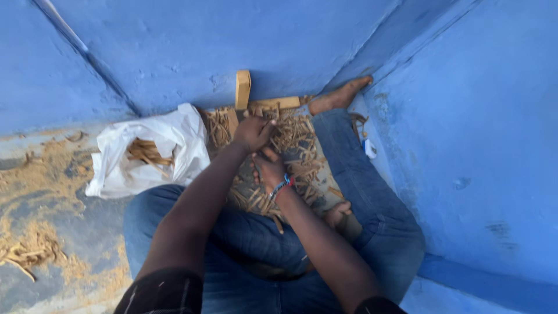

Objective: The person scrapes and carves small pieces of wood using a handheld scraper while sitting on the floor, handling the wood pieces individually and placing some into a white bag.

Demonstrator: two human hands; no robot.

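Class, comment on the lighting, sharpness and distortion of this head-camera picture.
Head view: soft, even daylight, no glare; faint shadow under the arms; the left hand and right hand look slightly soft; wide-angle bending curves the blue wall edges.

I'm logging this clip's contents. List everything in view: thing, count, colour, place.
Wood strips: many, tan, heaped on the floor between the legs.
Wood block: one, tan, upright against the wall.
Wood slat: one, tan, flat beside the block.
Bag: one, white, left of the heap, strips inside.
Shavings: scattered, tan, floor at left.
Walls: blue, all around.
Jeans: blue, on crossed legs.
Bracelet: red and blue, right wrist.
Foot: bare, by the wall.
Left hand: over the heap.
Right hand: just below it; what they grip is unclear.
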